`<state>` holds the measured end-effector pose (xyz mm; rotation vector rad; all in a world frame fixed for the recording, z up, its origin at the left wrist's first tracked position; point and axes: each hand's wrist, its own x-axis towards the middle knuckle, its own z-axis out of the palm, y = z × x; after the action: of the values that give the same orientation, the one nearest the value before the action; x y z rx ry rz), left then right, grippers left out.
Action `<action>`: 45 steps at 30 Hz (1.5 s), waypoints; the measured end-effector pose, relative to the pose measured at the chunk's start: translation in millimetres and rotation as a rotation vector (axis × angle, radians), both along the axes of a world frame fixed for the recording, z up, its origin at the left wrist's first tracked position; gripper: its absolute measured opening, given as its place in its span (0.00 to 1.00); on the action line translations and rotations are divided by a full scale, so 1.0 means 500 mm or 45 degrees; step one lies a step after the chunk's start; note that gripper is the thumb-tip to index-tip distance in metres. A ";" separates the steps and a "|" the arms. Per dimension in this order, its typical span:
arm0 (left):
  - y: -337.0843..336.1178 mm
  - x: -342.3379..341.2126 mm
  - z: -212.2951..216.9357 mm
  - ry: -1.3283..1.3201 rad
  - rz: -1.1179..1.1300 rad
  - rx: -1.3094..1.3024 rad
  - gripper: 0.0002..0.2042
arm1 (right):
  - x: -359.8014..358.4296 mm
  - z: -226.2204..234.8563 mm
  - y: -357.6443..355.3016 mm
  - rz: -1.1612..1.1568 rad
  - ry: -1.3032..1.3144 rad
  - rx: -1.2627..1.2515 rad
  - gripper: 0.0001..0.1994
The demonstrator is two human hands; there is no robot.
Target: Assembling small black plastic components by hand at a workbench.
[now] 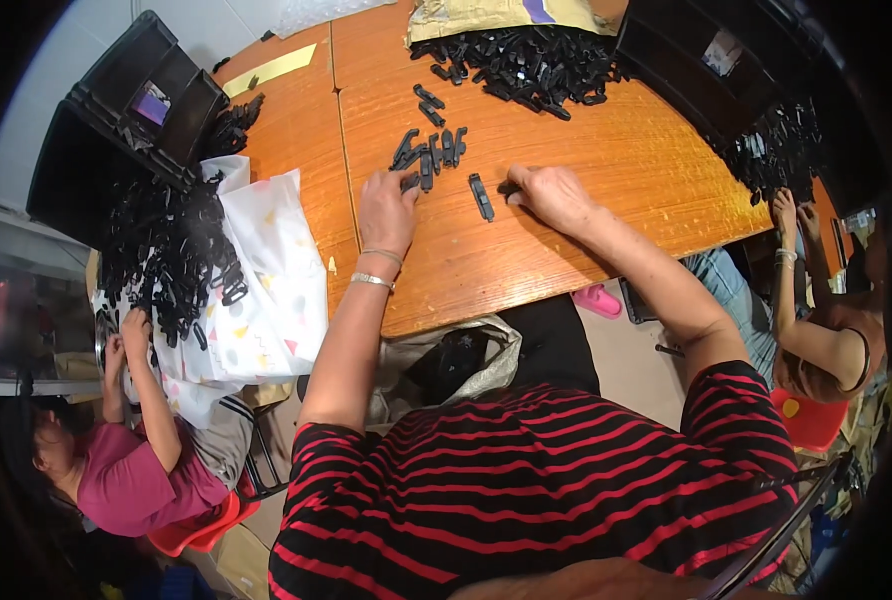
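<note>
A small cluster of black plastic clips (428,150) lies on the orange wooden table (586,140), a little above the middle of the view, and the left hand (386,210) rests at the cluster's six o'clock edge with its fingertips curled onto the nearest pieces; whether it pinches one of them cannot be told. A single black clip (480,196) lies by itself just beside that hand, at its three o'clock, between the two hands. The right hand (551,195) lies flat-knuckled on the table at three o'clock from the single clip, its fingertips pressed down on another small black piece (509,187) at its nine o'clock edge, fingers drawn narrow. Two silver bangles (374,270) circle the left wrist. At twelve o'clock from the hands a large heap of black clips (526,60) spreads across the far side of the table, in front of a flattened cardboard sheet (486,15). At ten o'clock a black crate (126,110) stands tilted, and below it a second heap of black pieces (171,245) lies on a white patterned cloth (276,290), where another person in a pink top (131,485) works with both hands at eight o'clock. At three o'clock a third person's hands (791,215) touch another dark pile (776,150) beside a black bin (706,60). A plastic bag (466,360) hangs open under the table's near edge.
</note>
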<state>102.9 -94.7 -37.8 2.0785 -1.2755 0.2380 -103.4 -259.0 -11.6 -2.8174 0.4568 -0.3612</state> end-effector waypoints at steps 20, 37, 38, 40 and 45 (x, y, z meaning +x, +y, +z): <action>0.058 -0.137 0.051 1.349 -0.343 -0.526 0.24 | 0.075 0.061 0.181 -0.014 -0.586 0.466 0.11; 0.104 -0.143 0.075 1.913 -0.257 -0.621 0.13 | 0.041 0.088 0.205 -0.107 -0.588 0.595 0.10; 0.100 -0.145 0.075 1.852 -0.302 -0.667 0.13 | 0.042 0.083 0.205 -0.111 -0.588 0.595 0.10; 0.096 -0.150 0.075 1.793 -0.347 -0.712 0.13 | 0.046 0.066 0.205 -0.048 -0.673 0.504 0.11; 0.101 -0.158 0.075 1.688 -0.368 -0.764 0.14 | 0.046 0.055 0.198 -0.038 -0.647 0.566 0.11</action>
<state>23.9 -44.0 -0.5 1.0528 -0.5123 -0.7037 -80.4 -160.1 15.7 -2.1869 0.4021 -0.8373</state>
